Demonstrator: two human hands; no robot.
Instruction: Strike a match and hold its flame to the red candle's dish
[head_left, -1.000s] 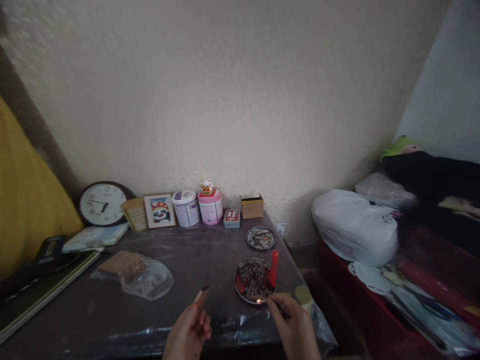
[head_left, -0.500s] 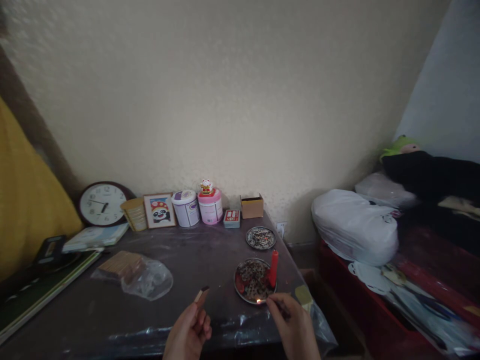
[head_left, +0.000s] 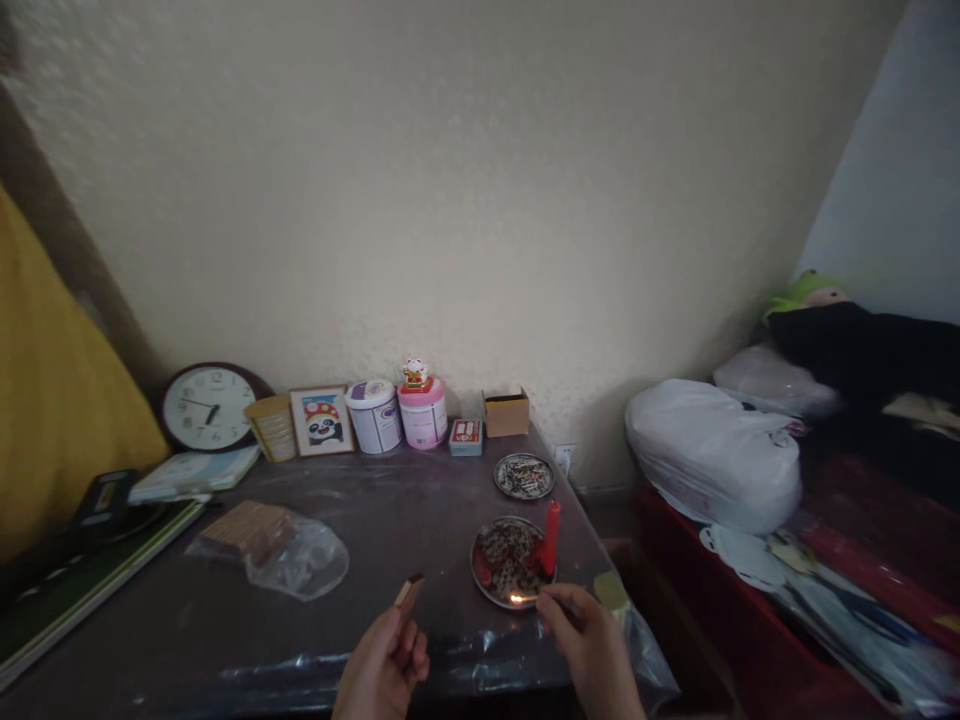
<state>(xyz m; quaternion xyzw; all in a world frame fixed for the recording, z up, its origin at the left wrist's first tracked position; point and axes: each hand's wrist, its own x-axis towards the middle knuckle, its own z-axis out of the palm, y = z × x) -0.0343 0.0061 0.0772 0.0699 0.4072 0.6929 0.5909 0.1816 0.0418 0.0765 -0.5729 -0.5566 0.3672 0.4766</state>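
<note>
Red candle stands unlit in the metal dish of spent matches; right hand pinches a lit match at its rim, left hand grips the matchbox; flame could scorch fingertips or reignite debris.

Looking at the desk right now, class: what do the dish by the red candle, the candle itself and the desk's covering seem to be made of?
Dish: probably metal, since its thin rim shines silvery.
Candle: looks like wax, a smooth matt red stick standing upright in the dish.
Desk covering: seemingly clear plastic film, wrinkled and glossy near the front edge.
The right hand holds a burning match, apparently wood, at the dish's rim.
</note>
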